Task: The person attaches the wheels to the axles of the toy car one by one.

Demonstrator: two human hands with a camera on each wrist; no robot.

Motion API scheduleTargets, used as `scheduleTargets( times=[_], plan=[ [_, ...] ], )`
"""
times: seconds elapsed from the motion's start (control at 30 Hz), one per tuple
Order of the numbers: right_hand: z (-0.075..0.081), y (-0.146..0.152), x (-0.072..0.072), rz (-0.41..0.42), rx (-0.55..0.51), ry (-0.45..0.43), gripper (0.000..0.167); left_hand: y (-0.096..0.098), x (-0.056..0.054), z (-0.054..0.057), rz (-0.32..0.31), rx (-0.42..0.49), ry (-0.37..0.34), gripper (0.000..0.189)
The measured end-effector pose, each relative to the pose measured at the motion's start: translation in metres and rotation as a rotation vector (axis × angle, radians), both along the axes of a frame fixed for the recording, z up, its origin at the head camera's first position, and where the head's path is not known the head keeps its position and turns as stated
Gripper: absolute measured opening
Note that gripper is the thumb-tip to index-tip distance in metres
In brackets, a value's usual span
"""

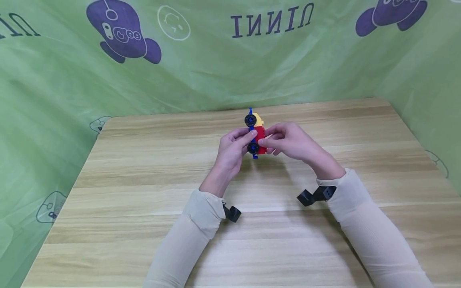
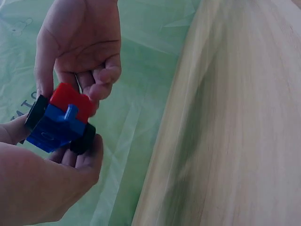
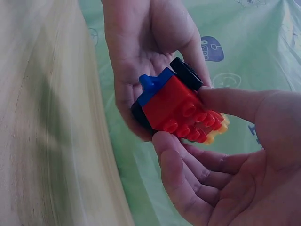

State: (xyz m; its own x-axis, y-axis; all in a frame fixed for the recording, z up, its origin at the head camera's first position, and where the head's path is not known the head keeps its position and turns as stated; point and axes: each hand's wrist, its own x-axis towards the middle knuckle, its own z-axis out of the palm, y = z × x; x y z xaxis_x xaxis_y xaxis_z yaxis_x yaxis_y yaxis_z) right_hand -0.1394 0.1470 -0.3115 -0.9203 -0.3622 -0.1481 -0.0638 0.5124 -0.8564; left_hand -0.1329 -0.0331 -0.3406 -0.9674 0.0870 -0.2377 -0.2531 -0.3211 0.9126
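A toy car point(image 1: 260, 136) made of building blocks is held up over the far part of the table, turned on its side. Its base is blue with black wheels point(image 1: 250, 120), and red and yellow studded blocks sit on that base. My left hand point(image 1: 233, 149) grips the blue base, thumb across its side between the wheels. From the other side my right hand point(image 1: 288, 140) pinches the red block point(image 3: 171, 106) between thumb and fingers. In the left wrist view a blue hitch point(image 2: 70, 113) sticks out from the car's end.
The wooden table point(image 1: 144, 192) spreads out below both arms. A green printed cloth point(image 1: 201, 76) hangs behind and along the sides. A small black camera point(image 1: 313, 196) is strapped at the right wrist, and another black camera point(image 1: 232, 213) at the left.
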Motion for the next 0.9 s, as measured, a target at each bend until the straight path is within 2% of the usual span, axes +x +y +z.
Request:
scheduleTargets(
  times=[0.17, 0.27, 0.4, 0.47, 0.6, 0.73, 0.9],
  plan=[
    [0.0, 0.0, 0.0, -0.044, 0.091, 0.007, 0.04, -0.003, -0.004, -0.004, -0.052, -0.149, -0.021, 0.035],
    [0.0, 0.001, 0.0, -0.104, 0.174, 0.01, 0.045, -0.006, -0.005, -0.007, -0.081, -0.254, -0.018, 0.033],
    [-0.004, 0.0, 0.0, -0.2, 0.312, 0.026, 0.047, -0.009, -0.005, -0.009, -0.101, -0.334, 0.014, 0.029],
    [-0.007, -0.001, 0.0, -0.237, 0.382, 0.034, 0.05, -0.009, -0.005, -0.009, -0.103, -0.354, 0.023, 0.028],
    [-0.014, -0.006, 0.002, -0.26, 0.509, 0.057, 0.058, -0.009, -0.005, -0.009, -0.118, -0.368, 0.031, 0.029],
    [-0.022, -0.014, 0.004, -0.25, 0.58, 0.081, 0.057, -0.009, -0.005, -0.008, -0.145, -0.365, 0.036, 0.031],
    [-0.028, -0.021, 0.006, -0.243, 0.607, 0.135, 0.056, -0.009, -0.005, -0.008, -0.161, -0.374, 0.036, 0.03]
  ],
)
